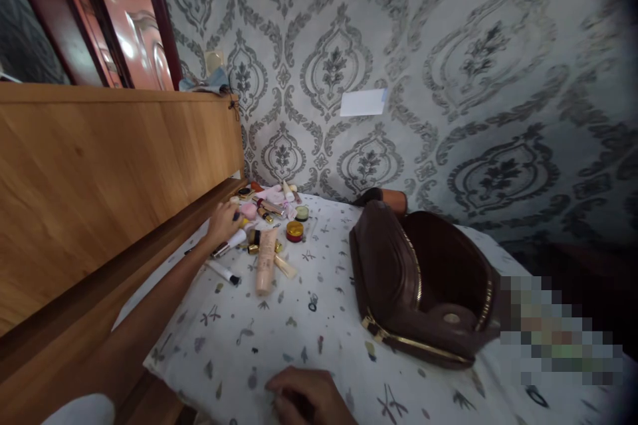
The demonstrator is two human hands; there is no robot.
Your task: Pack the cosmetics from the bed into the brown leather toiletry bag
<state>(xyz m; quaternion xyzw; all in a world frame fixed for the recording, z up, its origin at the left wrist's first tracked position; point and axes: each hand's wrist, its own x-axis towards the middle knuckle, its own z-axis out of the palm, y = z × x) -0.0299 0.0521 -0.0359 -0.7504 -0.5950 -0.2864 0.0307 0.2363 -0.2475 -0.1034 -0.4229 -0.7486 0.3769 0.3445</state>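
We see a heap of makeup [273,197] at the far left end of the table, close to the wall. Many small things in it overlap, so we cannot make them all out. Our left hand [224,219] reaches into the near left side of the heap, next to a pink puff [248,211]. Its fingers bend down by something small and dark blue. The hand hides part of that spot, so we cannot tell if the fingers pinch it or only touch it.

Nearer to us, a beige squeeze tube [266,264] lies over some little gold things. To its left is a white brush [222,271] with dark hairs. To its right sit a round jar [294,232], gold on top and red below, and a pale green pot [302,213].

Our right hand [310,393] is at the bottom edge, partly cut off. Its fingers curl in loosely, and we cannot see inside the curl.

On the right, a brown bag [381,265] stands unzipped, very dark inside. A blurry patch of squares [561,335] covers something beside it. All this is on a white cloth [294,325] with little plant pictures.
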